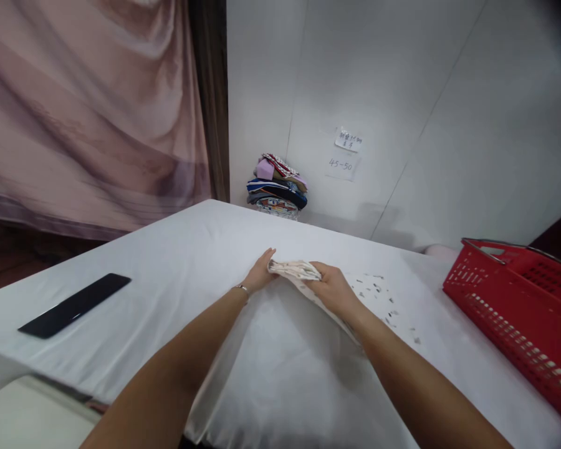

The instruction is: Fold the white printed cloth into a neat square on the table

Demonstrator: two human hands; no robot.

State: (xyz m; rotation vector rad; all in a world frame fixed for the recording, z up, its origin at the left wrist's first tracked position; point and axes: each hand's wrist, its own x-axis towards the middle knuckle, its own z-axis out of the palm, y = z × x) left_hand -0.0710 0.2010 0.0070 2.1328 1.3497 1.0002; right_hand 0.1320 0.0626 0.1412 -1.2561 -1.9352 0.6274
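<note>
Cloth (295, 269), white with small dark marks, is gathered into a thick band of folds between the two hands, raised just over the middle of the table (177, 280). More of it, with the same scattered print, spreads on the white tabletop beyond the right forearm. Below the folds, white fabric fills the space between the arms; where the cloth ends and the table covering begins there, I cannot tell.

The left hand (260, 272) pinches the left end of the folds, with fingertips showing past them. A thin bracelet (242, 289) circles that wrist. The right hand (333, 285) grips the right end from the near side, its fingers partly hidden by the fabric.

Well to the left, a black board (75, 305) lies flat near the table's edge. At the right stands a red basket (509, 324) with slotted sides and a metal handle.

Toward the far edge, a stack of clothes (278, 187) rises against the pale wall (374, 75). Two paper notes (348, 140) are stuck up beside it, the lower reading "45-50". A pinkish curtain (98, 112) hangs at the left.
</note>
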